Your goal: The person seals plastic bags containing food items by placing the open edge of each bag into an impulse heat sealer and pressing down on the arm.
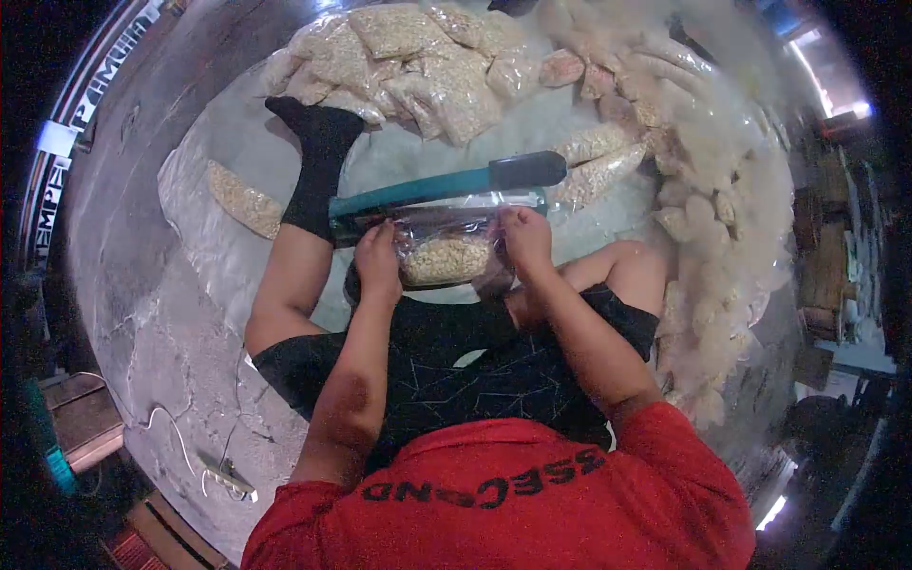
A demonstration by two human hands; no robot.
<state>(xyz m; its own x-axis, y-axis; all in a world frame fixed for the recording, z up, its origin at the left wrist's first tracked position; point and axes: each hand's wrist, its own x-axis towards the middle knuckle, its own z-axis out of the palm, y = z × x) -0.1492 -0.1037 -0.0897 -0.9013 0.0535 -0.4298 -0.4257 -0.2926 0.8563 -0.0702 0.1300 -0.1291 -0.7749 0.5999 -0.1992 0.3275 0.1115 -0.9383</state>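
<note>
Nearest to me is my red shirt (513,527); its dark print is upside down to me and seems to read "3SECOND". Straight ahead, at 12 o'clock, a clear bag (446,264) with pale pieces inside stands between my folded legs. My left hand (378,261) pinches its film at the left edge, and my right hand (527,239) pinches the right edge, so both grips are closed on the plastic. I think I hold it stretched in this way so the film lies flat and the pieces rest low.

Just beyond, also at 12 o'clock, is the teal tool (418,195), its dark handle (527,170) toward 1 o'clock. It is so close, I suppose, that my hands need not travel.

Farther, a filled pack (244,201) lies alone at 10 o'clock, on the pale sheet (408,157). Packs are heaped in a pile (399,62) near 12 o'clock. At the far 10 o'clock, one sign (52,207) reads "TEMPE"; another (116,62) perhaps "PAIMUN".
</note>
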